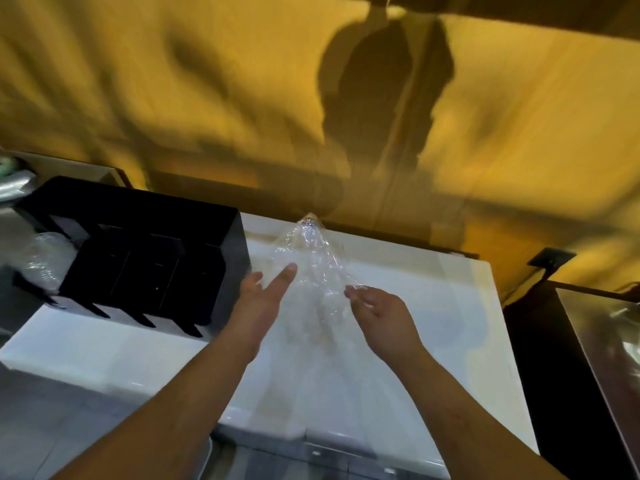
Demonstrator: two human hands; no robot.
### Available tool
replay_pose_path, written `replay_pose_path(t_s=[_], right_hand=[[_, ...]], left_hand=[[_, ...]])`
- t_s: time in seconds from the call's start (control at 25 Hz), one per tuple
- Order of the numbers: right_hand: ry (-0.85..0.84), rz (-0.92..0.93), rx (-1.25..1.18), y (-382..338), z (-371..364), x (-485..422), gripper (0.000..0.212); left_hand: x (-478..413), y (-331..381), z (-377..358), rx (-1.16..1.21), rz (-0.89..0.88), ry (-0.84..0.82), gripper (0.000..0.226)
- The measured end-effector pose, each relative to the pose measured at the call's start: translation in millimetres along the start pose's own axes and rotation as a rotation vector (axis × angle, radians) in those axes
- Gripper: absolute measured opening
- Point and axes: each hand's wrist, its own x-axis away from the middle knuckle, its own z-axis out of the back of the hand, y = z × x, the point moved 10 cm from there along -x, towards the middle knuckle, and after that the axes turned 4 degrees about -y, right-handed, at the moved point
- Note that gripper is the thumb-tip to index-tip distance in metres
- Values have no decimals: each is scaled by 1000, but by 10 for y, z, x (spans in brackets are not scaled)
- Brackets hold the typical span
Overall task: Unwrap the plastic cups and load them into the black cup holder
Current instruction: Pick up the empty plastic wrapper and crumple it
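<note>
A crumpled clear plastic wrapper (313,263) hangs above the white counter (415,306), between my hands. My right hand (379,317) pinches its lower right edge with curled fingers. My left hand (263,296) reaches toward the wrapper's left side with straight fingers, the fingertip close to or touching the film. The black cup holder (145,247) stands on the counter to the left, its compartments dark. Clear plastic cups (46,258) stick out at the holder's left side. The picture is blurred by motion.
A yellow wall rises behind the counter. A dark stand with a shiny metal surface (606,341) is at the right. A box with wrapped items (20,181) sits at the far left. Grey floor shows below the counter's front edge.
</note>
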Motion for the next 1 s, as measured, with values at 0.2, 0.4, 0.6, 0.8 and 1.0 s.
replay_pose_path(t_s=[0.2, 0.4, 0.6, 0.8, 1.0], right_hand=[[-66, -231, -804, -111, -392, 173, 22], [-56, -275, -1329, -245, -644, 410, 17], [57, -431, -1109, -56, -652, 726, 39], [-137, -545, -928, -179, -593, 780, 43], [-151, -497, -739, -175, -576, 586, 32]], left_hand=[[-86, -114, 44, 104, 130, -184, 140], [80, -254, -151, 519, 347, -560, 79], [63, -159, -102, 356, 222, -626, 39], [95, -185, -107, 26, 187, -676, 38], [216, -208, -176, 15, 217, -695, 44]])
